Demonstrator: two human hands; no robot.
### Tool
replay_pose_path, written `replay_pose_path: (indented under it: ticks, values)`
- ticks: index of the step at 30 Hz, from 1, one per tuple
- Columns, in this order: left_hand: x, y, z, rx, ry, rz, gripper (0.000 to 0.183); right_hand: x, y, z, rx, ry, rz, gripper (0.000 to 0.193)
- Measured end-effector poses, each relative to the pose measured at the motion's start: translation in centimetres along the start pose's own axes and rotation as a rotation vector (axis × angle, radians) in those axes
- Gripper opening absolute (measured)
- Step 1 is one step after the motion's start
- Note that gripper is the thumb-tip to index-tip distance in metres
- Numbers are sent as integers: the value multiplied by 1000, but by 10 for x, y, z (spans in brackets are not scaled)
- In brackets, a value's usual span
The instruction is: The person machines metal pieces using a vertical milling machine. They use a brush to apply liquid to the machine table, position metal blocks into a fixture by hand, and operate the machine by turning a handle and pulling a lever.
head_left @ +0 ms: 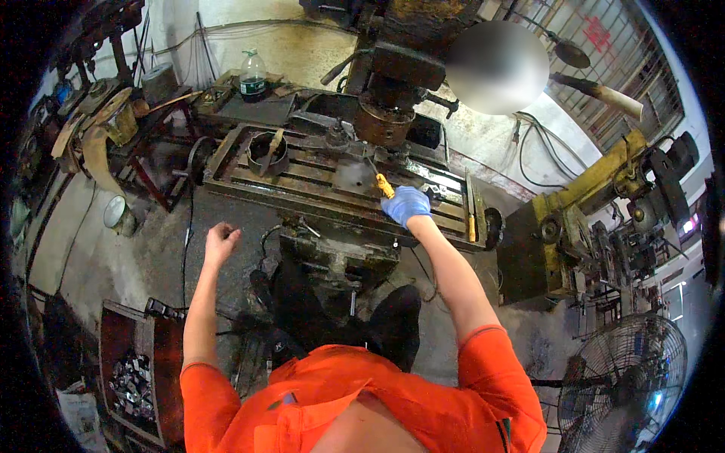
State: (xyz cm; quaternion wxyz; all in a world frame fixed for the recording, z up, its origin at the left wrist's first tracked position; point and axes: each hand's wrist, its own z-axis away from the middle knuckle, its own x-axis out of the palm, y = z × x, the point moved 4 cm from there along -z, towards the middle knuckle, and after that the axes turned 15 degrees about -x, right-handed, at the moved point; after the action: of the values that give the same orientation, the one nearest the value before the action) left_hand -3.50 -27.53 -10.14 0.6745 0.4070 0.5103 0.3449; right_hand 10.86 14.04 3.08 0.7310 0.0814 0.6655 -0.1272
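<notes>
Nearest us is our orange cloth shirt; beyond it our bare left hand hangs clear of the table, fingers curled inward, apparently around nothing, though we cannot tell how tightly they close. Our right hand, in a thin blue glove, grasps the yellow tool above the table's slotted top, its slim dark tip angled forward and left. We judge the tool light, stiff and fairly sturdy, perhaps slippery if oily, and best gripped around its thick yellow body, away from the tip. Under it lies the long, grimy metal table; farther off stand a round dark tin and a clear, green-labelled plastic bottle.
</notes>
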Motion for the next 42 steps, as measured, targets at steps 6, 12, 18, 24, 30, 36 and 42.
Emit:
replay_pose_path:
  ticks: [6,12,18,24,30,36,42]
  values:
    - [4,-44,-5,-116,-28,179,9,-4,19,58,41,-89,-69,48]
    - [51,33,41,16,-222,14,23,-6,-67,138,-412,-335,-158,47]
    - [77,46,62,235,-327,-113,28,31,-127,149,-510,-340,-316,44]
    - [-33,20,90,234,-3,-191,27,45,-149,151,-754,-295,-435,37]
    - [-238,-50,175,-173,549,174,25,32,-126,151,-579,-293,-643,30]
    - [-294,-148,216,-589,323,-601,33,47,-116,152,-571,-283,-639,29]
    - [-265,-230,187,-693,138,-840,29,39,-119,151,-562,-305,-514,29]
